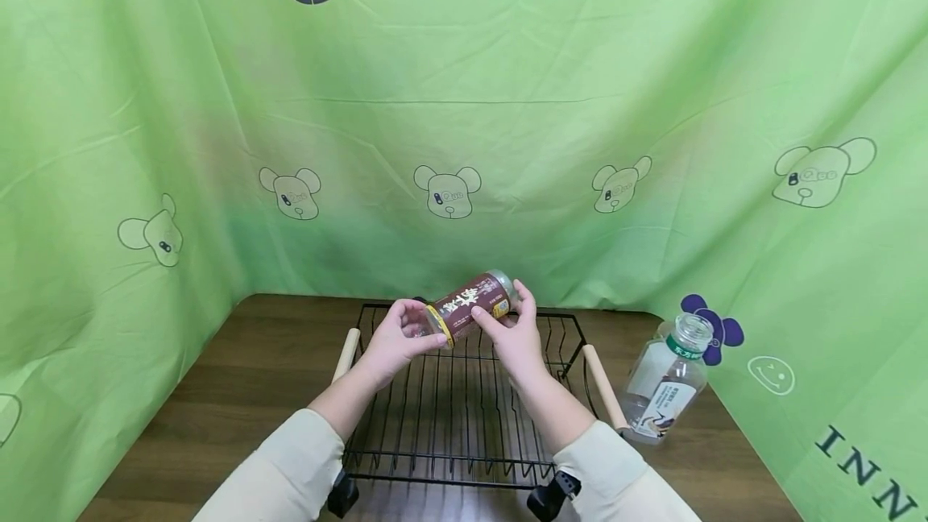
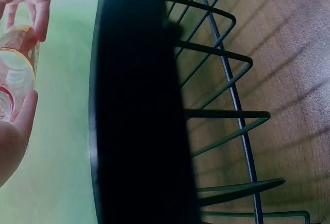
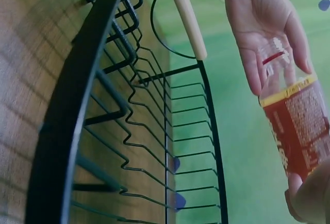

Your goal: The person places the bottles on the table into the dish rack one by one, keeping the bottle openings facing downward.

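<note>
A clear bottle (image 1: 470,304) with a brown label, white characters and a yellow band is held tilted above a black wire rack (image 1: 449,457). My left hand (image 1: 395,341) grips its neck end. Near the base end, my right hand (image 1: 513,338) holds it with the thumb across the label. In the right wrist view, the bottle (image 3: 299,126) shows a red ring at its neck, with the left hand (image 3: 265,18) around that end. Only part of the bottle (image 2: 19,72) appears at the left edge of the left wrist view.
The rack has a pale wooden handle (image 1: 605,387) on the right and another handle (image 1: 345,354) on the left. A second clear bottle (image 1: 665,381) with a white label and green neck ring stands on the brown table (image 1: 239,401), right of the rack. A green printed curtain (image 1: 507,103) surrounds the table.
</note>
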Demonstrator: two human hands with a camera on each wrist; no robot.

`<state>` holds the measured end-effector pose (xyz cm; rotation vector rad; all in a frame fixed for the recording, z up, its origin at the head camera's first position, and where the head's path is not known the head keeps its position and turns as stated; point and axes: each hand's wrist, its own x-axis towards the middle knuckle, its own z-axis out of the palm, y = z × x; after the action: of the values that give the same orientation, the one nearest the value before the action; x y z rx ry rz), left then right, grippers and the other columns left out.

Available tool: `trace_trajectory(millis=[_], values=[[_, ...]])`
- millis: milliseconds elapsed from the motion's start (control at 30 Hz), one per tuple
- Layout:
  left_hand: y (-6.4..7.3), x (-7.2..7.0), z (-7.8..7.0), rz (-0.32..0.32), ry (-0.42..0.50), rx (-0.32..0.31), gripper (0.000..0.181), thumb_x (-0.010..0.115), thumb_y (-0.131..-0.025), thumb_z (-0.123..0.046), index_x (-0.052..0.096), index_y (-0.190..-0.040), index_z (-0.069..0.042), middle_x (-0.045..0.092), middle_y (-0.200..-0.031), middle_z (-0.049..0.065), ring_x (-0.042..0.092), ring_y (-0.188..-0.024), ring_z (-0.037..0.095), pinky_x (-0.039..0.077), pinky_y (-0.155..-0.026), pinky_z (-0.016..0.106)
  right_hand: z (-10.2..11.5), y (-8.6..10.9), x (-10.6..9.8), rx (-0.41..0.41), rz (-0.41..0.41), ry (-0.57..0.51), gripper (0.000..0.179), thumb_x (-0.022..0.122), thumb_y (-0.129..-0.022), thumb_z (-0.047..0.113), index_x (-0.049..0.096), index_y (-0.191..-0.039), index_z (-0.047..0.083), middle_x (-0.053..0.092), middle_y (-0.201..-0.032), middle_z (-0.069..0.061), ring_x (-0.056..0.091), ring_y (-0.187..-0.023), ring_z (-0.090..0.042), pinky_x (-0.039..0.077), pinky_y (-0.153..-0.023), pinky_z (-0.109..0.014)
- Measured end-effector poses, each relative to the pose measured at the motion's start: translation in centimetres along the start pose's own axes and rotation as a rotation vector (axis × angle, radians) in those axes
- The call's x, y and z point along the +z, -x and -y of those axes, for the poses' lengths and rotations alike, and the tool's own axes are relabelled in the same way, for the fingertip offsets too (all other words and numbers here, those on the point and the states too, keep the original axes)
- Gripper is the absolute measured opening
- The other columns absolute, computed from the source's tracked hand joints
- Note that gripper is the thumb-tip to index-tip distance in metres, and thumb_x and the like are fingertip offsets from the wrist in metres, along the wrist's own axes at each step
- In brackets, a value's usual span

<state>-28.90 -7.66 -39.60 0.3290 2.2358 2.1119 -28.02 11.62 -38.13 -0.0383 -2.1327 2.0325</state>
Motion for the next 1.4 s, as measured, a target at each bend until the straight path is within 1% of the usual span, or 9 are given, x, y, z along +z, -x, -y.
trace_trajectory(millis=[100, 333, 467, 567, 733, 967, 1167, 1300, 1400], values=[[0.0, 0.4, 0.1, -0.007, -0.019, 0.010, 0.059, 0.078, -0.079, -0.008, 0.044, -0.128, -0.004, 0.055, -0.128, 0.019, 0.060, -0.114, 0.029, 0.057, -0.086, 0.037, 0.0, -0.1, 0.4, 0.008, -0.028, -0.034, 0.089, 0.071, -0.089, 0.016, 0.013, -0.156, 0.021, 0.033, -0.146, -0.020, 0.050, -0.128, -0.041, 0.045, -0.105, -0.049], [0.1, 1.2, 0.1, -0.042, -0.086, 0.039, 0.062, 0.080, -0.078, -0.011, 0.044, -0.128, -0.004, 0.055, -0.130, 0.019, 0.058, -0.117, 0.031, 0.052, -0.093, 0.041, 0.1, -0.3, 0.9, 0.039, -0.070, -0.072, 0.096, 0.074, -0.086, 0.016, 0.009, -0.157, 0.026, 0.033, -0.144, -0.019, 0.052, -0.123, -0.036, 0.050, -0.101, -0.042], [0.2, 1.4, 0.1, -0.041, -0.091, 0.043, 0.063, 0.080, -0.078, -0.013, 0.044, -0.129, -0.005, 0.055, -0.131, 0.018, 0.057, -0.120, 0.032, 0.051, -0.096, 0.044, 0.2, -0.3, 1.0, 0.048, -0.080, -0.086, 0.098, 0.074, -0.086, 0.017, 0.007, -0.157, 0.028, 0.032, -0.142, -0.019, 0.053, -0.117, -0.033, 0.055, -0.090, -0.037], [0.2, 1.5, 0.1, -0.042, -0.113, 0.059, 0.063, 0.081, -0.078, -0.015, 0.044, -0.129, -0.004, 0.054, -0.132, 0.018, 0.056, -0.123, 0.033, 0.051, -0.098, 0.045, 0.2, -0.3, 1.0, 0.052, -0.079, -0.110, 0.099, 0.074, -0.086, 0.019, 0.005, -0.156, 0.029, 0.032, -0.142, -0.021, 0.054, -0.114, -0.033, 0.057, -0.085, -0.037], [0.3, 1.7, -0.1, -0.048, -0.143, 0.081, 0.065, 0.082, -0.077, -0.016, 0.044, -0.128, -0.005, 0.054, -0.133, 0.019, 0.055, -0.125, 0.036, 0.051, -0.099, 0.047, 0.1, -0.5, 1.2, 0.063, -0.072, -0.168, 0.099, 0.073, -0.087, 0.017, 0.003, -0.156, 0.030, 0.036, -0.144, -0.023, 0.055, -0.117, -0.036, 0.054, -0.092, -0.045], [0.5, 1.8, 0.1, -0.042, -0.155, 0.104, 0.065, 0.081, -0.078, -0.013, 0.043, -0.129, -0.004, 0.055, -0.132, 0.021, 0.055, -0.125, 0.038, 0.049, -0.100, 0.049, 0.3, -0.5, 1.2, 0.085, -0.070, -0.193, 0.098, 0.070, -0.088, 0.011, 0.001, -0.156, 0.030, 0.042, -0.136, -0.025, 0.057, -0.114, -0.033, 0.053, -0.094, -0.042], [0.6, 0.8, -0.2, 0.020, -0.154, 0.105, 0.059, 0.077, -0.083, -0.014, 0.046, -0.133, -0.003, 0.052, -0.139, 0.022, 0.053, -0.128, 0.040, 0.049, -0.102, 0.048, 0.7, -0.9, 0.9, 0.055, -0.044, -0.153, 0.099, 0.069, -0.086, 0.008, 0.002, -0.156, 0.029, 0.042, -0.136, -0.026, 0.056, -0.114, -0.034, 0.053, -0.095, -0.042], [0.5, -0.7, -0.4, -0.007, -0.201, 0.084, 0.056, 0.069, -0.091, -0.020, 0.046, -0.138, -0.002, 0.048, -0.144, 0.025, 0.048, -0.132, 0.043, 0.046, -0.103, 0.053, 0.7, -1.3, 0.9, 0.026, -0.020, -0.094, 0.101, 0.070, -0.085, 0.007, 0.003, -0.156, 0.030, 0.039, -0.137, -0.024, 0.055, -0.115, -0.035, 0.053, -0.095, -0.043], [0.5, -2.4, -0.2, -0.044, -0.306, 0.052, 0.054, 0.064, -0.094, -0.024, 0.046, -0.140, -0.002, 0.046, -0.146, 0.024, 0.042, -0.137, 0.042, 0.039, -0.109, 0.055, 0.6, -1.6, 0.9, -0.008, 0.007, -0.031, 0.102, 0.071, -0.084, 0.008, 0.003, -0.156, 0.030, 0.038, -0.138, -0.023, 0.055, -0.116, -0.038, 0.053, -0.096, -0.046]])
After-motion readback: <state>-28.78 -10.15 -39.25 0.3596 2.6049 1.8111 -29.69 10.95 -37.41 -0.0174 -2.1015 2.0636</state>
